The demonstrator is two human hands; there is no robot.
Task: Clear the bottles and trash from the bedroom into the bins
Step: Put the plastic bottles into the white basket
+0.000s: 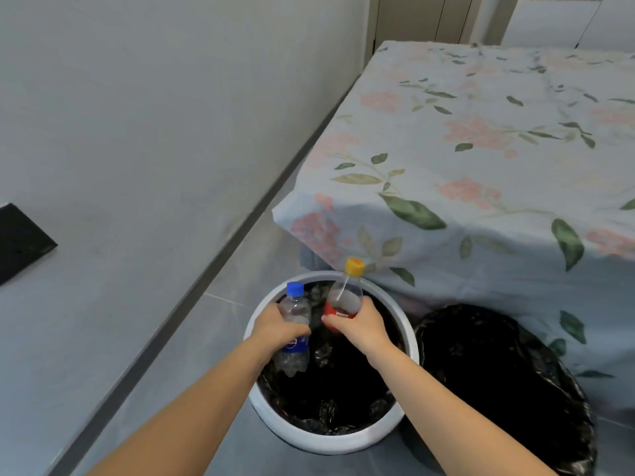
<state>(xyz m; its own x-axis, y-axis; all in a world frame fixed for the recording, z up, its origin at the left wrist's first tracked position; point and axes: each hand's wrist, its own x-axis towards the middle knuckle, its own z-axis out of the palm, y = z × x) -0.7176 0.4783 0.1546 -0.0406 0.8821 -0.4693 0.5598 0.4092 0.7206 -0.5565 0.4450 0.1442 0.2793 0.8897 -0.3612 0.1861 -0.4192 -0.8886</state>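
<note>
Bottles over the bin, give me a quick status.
Left hand grips blue-capped bottle; right hand grips yellow-capped bottle. Both held over white bin, not yet dropped. Nothing blocking the opening.

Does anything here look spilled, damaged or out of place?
No spill shows. The clear blue-capped plastic bottle in the left hand looks crumpled, which suits trash held over the white round bin.

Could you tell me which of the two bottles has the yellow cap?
The red-labelled bottle in the right hand; the left hand holds the blue-capped bottle.
</note>
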